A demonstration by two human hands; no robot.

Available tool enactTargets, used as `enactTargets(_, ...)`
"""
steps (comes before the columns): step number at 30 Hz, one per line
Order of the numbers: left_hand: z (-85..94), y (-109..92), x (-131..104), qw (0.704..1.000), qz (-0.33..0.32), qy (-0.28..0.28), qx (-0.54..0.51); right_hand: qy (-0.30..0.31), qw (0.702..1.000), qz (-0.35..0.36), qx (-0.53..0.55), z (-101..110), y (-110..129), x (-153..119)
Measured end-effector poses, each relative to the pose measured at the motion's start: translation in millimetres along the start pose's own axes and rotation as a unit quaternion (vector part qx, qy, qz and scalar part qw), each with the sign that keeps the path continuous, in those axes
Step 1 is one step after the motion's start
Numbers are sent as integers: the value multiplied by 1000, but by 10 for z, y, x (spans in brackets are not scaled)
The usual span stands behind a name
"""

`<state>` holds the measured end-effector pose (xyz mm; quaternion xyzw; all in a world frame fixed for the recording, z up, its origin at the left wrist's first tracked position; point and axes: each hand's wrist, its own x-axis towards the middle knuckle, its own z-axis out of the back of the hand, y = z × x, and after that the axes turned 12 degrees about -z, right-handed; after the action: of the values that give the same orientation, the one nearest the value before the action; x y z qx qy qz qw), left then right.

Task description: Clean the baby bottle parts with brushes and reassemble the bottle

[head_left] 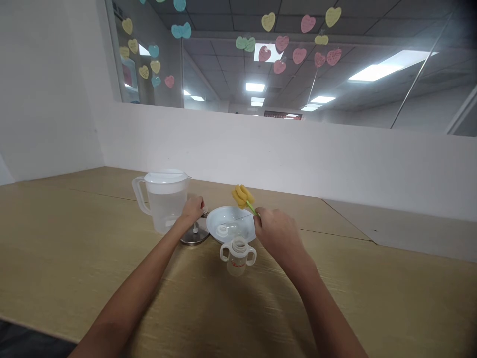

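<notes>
My right hand (278, 229) is closed round the green handle of a bottle brush with a yellow sponge head (243, 196). The sponge is raised above the far rim of a white bowl (213, 226). In the bowl lie a white ring-like part (222, 230) and what looks like a thin clear straw. Just in front, a clear baby bottle (237, 263) with two side handles stands upright, its neck uncovered. My left hand (194, 208) has its fingers closed at the top of a stand with a round metal base (194, 236); what they pinch is mostly hidden.
A translucent lidded pitcher (166, 199) stands left of my left hand, its handle pointing left. Behind the wooden table (93, 238) rises a white wall (261, 154). Above it is a window with heart-shaped notes (268, 22).
</notes>
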<state>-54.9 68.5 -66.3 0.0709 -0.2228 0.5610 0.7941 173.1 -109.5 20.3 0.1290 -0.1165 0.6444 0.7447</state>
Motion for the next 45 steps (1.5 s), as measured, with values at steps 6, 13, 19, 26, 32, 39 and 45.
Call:
enactTargets(6,-152,32,-16,999,14,45,15,9,1000,3,-2,6,-5,-2)
enactTargets(13,-209,-40,-64,997,17,65,28,14,1000,6,7,-23,-17,37)
enactTargets(19,30,-245,-6,998,-29,40,27,27,1000,-8,6,-34,-28,63)
enactTargets(26,24,-682,-103,979,-167,110,-25,28,1000,-8,4,-13,-23,66)
enactTargets(32,-115,-762,-177,971,-202,124,-34,29,1000,-6,8,-16,-28,78)
enactTargets(39,-222,-774,-162,965,-221,127,-62,35,999,-5,11,-12,-31,75)
enactTargets(45,-317,-740,-101,967,-212,118,-73,42,999,-7,3,-7,-15,70)
